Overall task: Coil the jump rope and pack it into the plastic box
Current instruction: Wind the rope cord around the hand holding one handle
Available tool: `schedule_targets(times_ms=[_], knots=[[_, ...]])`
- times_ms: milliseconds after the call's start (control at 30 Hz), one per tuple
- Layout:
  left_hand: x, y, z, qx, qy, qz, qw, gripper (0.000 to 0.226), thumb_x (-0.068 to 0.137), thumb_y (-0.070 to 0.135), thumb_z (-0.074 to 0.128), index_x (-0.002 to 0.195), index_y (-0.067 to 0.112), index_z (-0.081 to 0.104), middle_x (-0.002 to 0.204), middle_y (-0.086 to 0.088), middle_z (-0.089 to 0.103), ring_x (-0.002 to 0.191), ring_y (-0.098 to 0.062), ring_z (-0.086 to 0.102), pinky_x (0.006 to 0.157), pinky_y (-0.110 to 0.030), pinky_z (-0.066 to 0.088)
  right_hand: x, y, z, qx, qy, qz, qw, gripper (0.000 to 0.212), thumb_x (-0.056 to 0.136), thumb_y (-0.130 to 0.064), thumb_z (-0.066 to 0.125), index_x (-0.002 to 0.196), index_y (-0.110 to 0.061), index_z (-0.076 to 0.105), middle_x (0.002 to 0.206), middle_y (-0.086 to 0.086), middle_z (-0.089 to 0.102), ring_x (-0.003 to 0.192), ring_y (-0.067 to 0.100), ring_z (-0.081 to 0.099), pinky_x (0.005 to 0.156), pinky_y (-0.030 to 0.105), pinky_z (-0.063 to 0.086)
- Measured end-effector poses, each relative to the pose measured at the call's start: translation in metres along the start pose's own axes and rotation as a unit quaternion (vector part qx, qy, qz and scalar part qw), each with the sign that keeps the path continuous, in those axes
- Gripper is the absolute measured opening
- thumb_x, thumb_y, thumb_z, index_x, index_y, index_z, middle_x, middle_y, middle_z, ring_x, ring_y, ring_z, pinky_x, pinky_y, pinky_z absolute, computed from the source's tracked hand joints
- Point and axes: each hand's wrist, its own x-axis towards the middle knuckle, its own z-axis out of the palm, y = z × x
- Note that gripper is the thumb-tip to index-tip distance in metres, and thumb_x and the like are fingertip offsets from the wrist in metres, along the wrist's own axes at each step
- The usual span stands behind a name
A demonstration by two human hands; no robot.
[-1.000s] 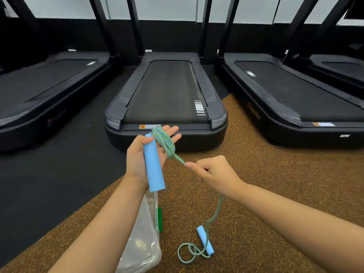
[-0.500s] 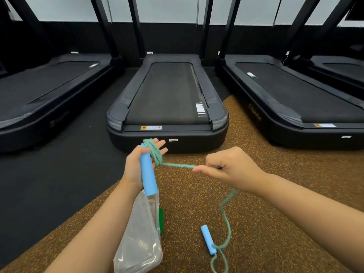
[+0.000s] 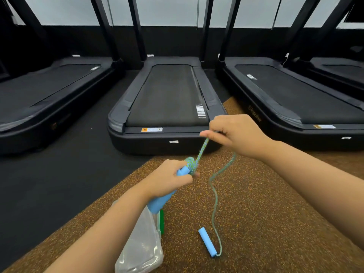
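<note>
Jump rope (image 3: 214, 196): one blue handle (image 3: 157, 203) with wound coils clamped in left hand (image 3: 167, 180); right hand (image 3: 234, 134) pinched the taut strand. Second handle (image 3: 207, 241) lay on the floor (image 3: 266, 213), near the plastic box (image 3: 141, 245).

Left hand (image 3: 169, 180): closed round blue handle (image 3: 157, 203), rope coils (image 3: 191, 164) at its top.
Right hand (image 3: 234, 134): pinching jump rope (image 3: 214, 194), raised.
Second handle (image 3: 207, 241): on speckled floor (image 3: 266, 213).
Plastic box (image 3: 141, 247): under left forearm.
</note>
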Motion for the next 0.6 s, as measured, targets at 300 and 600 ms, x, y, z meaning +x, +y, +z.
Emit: schedule_targets(times_ms=[300,600], knots=[[-0.014,0.035,-0.012,-0.218,-0.125,0.07,0.965,0.044,0.068,0.021,0.047,0.107,0.019,0.066,0.099,-0.01,0.074,0.088,-0.018,0.062,0.079,-0.031,0.047,0.0,0.016,0.02,0.037,-0.008,0.08,0.996,0.046,0.095,-0.051,0.025,0.061,-0.022,0.034,0.056,-0.005,0.036,0.054,0.013,0.039,0.053,0.035,0.035],[-0.009,0.036,-0.013,-0.538,-0.032,0.066,0.84,0.075,0.038,0.022,0.069,0.103,-0.013,0.055,0.074,-0.021,0.065,0.056,-0.025,0.064,0.045,-0.017,0.049,-0.015,-0.002,0.055,0.207,-0.052,0.167,0.963,0.061,0.091,-0.055,0.025,0.068,-0.011,0.06,0.062,0.006,0.062,0.06,0.02,0.055,0.06,0.041,0.043]])
